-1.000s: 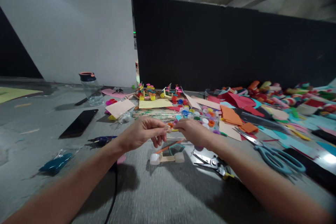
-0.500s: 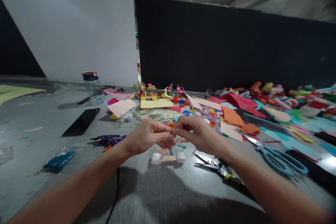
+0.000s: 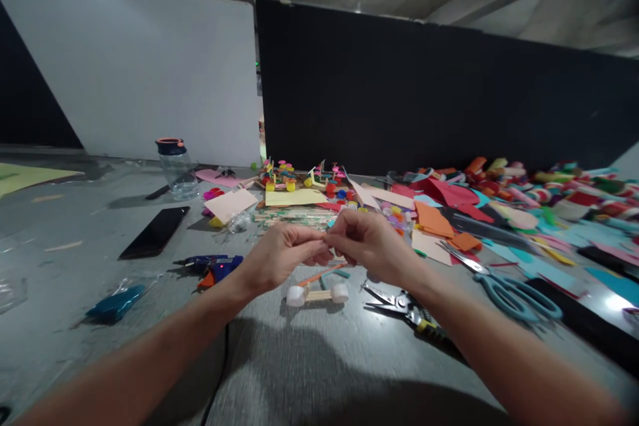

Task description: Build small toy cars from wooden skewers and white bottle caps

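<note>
My left hand (image 3: 282,254) and my right hand (image 3: 369,245) meet fingertip to fingertip above the grey table (image 3: 319,359), both pinched on a small thin piece between them that I cannot make out. Just below the hands lies a small stick frame with two white caps (image 3: 317,293) as wheels, and an orange stick (image 3: 319,274) rests behind it. Metal pliers (image 3: 399,306) lie to the right of the frame, under my right forearm.
Teal scissors (image 3: 519,289) and heaps of coloured paper (image 3: 449,213) and bottle caps spread on the right. On the left lie a black phone (image 3: 154,231), a blue glue gun (image 3: 212,267), a teal packet (image 3: 114,303) and a clear jar (image 3: 176,168). Finished cap models (image 3: 294,176) stand at the back.
Both hands have stayed pinched together and have risen slightly towards the middle; the small piece is more hidden now. The view shifted a little.
</note>
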`<act>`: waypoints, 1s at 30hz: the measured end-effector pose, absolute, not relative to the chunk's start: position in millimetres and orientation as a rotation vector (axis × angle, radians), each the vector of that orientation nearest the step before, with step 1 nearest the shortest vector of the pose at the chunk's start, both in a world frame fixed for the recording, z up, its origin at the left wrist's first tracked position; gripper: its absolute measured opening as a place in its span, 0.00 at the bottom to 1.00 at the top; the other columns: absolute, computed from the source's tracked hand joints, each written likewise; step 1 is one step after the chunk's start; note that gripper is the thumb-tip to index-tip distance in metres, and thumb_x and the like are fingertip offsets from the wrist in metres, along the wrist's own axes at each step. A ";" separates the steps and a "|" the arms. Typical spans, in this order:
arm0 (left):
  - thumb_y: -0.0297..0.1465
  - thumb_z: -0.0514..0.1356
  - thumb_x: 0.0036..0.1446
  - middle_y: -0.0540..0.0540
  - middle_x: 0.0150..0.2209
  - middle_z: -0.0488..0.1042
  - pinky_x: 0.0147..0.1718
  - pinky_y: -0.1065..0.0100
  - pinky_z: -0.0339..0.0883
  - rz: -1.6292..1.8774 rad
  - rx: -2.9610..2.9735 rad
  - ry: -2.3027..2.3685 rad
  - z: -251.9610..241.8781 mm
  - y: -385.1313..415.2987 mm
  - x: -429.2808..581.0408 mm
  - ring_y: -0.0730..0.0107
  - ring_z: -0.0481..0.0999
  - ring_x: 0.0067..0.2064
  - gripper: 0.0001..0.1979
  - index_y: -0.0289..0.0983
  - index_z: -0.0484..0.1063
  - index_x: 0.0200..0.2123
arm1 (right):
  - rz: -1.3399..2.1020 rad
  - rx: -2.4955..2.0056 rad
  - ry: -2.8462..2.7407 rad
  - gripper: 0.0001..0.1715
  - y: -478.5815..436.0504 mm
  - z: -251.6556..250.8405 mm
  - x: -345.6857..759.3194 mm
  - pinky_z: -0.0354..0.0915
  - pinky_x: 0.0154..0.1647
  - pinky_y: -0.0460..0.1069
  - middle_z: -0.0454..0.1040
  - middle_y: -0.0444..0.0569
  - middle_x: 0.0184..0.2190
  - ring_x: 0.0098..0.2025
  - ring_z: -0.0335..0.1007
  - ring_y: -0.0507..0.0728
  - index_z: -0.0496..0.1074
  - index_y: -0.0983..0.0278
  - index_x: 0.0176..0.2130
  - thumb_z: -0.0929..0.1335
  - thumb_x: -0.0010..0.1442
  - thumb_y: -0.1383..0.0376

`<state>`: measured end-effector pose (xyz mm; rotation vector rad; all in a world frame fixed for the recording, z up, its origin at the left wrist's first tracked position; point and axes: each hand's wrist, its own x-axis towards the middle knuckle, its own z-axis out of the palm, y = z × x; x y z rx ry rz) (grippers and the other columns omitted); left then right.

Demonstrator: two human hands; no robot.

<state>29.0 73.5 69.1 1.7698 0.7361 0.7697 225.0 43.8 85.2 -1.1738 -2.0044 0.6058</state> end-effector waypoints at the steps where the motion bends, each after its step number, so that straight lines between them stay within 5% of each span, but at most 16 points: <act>1: 0.36 0.64 0.60 0.45 0.34 0.84 0.39 0.70 0.74 0.781 1.761 0.740 69.2 72.7 29.4 0.67 0.82 0.38 0.10 0.37 0.83 0.38 | 0.587 -1.199 -2.023 0.15 41.9 85.7 228.6 0.61 0.22 0.45 0.70 0.40 0.22 0.23 0.65 0.49 0.66 0.61 0.33 0.64 0.68 0.54; 6: 0.39 0.65 0.60 0.44 0.33 0.84 0.36 0.69 0.75 0.880 1.690 0.757 71.2 72.1 29.5 0.67 0.83 0.36 0.12 0.37 0.83 0.36 | 0.340 -1.508 -2.130 0.15 13.9 62.9 291.3 0.70 0.33 0.53 0.78 0.50 0.33 0.33 0.75 0.57 0.71 0.61 0.42 0.63 0.68 0.53; 10: 0.40 0.65 0.59 0.44 0.35 0.84 0.35 0.69 0.76 0.946 1.644 0.740 73.1 72.0 30.4 0.65 0.83 0.37 0.12 0.37 0.83 0.35 | 0.162 -1.748 -2.222 0.24 -26.4 15.3 360.8 0.70 0.50 0.67 0.78 0.60 0.49 0.49 0.76 0.72 0.75 0.60 0.49 0.73 0.54 0.56; 14: 0.39 0.65 0.60 0.42 0.37 0.84 0.35 0.69 0.77 1.011 1.608 0.751 76.9 68.2 33.9 0.63 0.84 0.41 0.12 0.35 0.82 0.38 | 0.087 -1.799 -2.312 0.30 -56.0 -12.2 390.8 0.68 0.58 0.64 0.72 0.61 0.58 0.57 0.72 0.69 0.70 0.61 0.58 0.71 0.58 0.57; 23: 0.40 0.65 0.60 0.41 0.38 0.84 0.33 0.71 0.76 1.057 1.595 0.777 69.0 70.0 30.6 0.64 0.83 0.39 0.13 0.35 0.82 0.38 | -0.315 -1.638 -2.438 0.37 -60.6 -20.1 403.5 0.73 0.51 0.63 0.74 0.60 0.49 0.50 0.74 0.69 0.67 0.65 0.57 0.69 0.46 0.69; 30: 0.39 0.65 0.60 0.44 0.35 0.84 0.32 0.71 0.76 1.086 1.600 0.799 58.5 53.4 24.9 0.66 0.83 0.37 0.11 0.37 0.82 0.35 | -0.339 -1.594 -2.215 0.30 -50.7 -10.8 380.0 0.72 0.50 0.63 0.72 0.63 0.55 0.55 0.72 0.70 0.60 0.62 0.61 0.66 0.61 0.62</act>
